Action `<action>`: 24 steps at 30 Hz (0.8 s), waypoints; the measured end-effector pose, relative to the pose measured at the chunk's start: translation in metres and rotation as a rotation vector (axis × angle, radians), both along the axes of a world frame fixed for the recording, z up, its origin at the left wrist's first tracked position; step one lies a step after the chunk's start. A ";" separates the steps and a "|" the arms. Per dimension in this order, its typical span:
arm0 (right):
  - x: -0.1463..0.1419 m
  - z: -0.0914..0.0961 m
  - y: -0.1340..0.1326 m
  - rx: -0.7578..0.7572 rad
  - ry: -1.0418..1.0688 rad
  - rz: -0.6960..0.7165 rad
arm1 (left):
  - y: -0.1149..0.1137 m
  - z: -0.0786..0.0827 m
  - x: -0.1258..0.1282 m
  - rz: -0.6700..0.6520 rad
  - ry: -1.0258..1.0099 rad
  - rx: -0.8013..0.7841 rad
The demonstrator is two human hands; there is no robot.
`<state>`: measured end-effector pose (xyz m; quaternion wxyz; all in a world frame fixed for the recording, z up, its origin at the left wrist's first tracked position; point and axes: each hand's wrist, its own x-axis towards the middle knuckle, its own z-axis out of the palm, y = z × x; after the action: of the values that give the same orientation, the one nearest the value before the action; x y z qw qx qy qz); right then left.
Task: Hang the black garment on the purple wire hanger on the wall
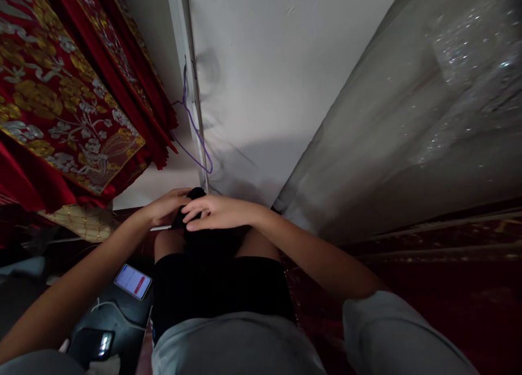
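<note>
Above my knees, a dark black item that looks like cloth [197,193] lies between my two hands; its exact kind is too dark to make out. My left hand [166,206] is closed around its left side, the fingertips reaching over the top. My right hand [216,212] comes in from the right across the front of the item. Its fingers are bent with gaps between them, and the thumb is apart. The lower part of the item merges with the shadow between my legs.
Red embroidered cloth [81,103] hangs at the left, near a purple wire hanger [199,147]. A lit phone [132,281] lies on a dark surface beside my left leg, with a white cable [118,308]. Clear plastic sheeting [387,130] covers something at the right. A white wall [269,65] stands ahead.
</note>
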<state>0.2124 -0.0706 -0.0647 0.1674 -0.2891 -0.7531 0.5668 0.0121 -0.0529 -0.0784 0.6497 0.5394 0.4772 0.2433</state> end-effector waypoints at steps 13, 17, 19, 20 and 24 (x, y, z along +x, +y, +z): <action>0.020 -0.012 0.011 -0.103 0.291 0.014 | -0.043 0.115 -0.023 -0.082 0.403 0.505; 0.044 -0.008 0.017 0.123 0.163 -0.015 | -0.040 0.115 -0.058 0.263 0.780 1.056; 0.056 -0.004 0.020 0.248 0.125 -0.058 | -0.037 0.110 -0.077 0.386 0.966 1.243; 0.060 -0.001 0.022 0.296 0.138 -0.106 | -0.035 0.106 -0.084 0.404 1.023 1.271; 0.053 0.010 0.044 0.476 0.329 -0.507 | -0.029 0.092 -0.096 0.301 1.157 1.258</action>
<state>0.2652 -0.0269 -0.0550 0.4831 -0.3243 -0.7314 0.3555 -0.0838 -0.0821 0.0132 -0.1532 0.7686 0.5759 0.2327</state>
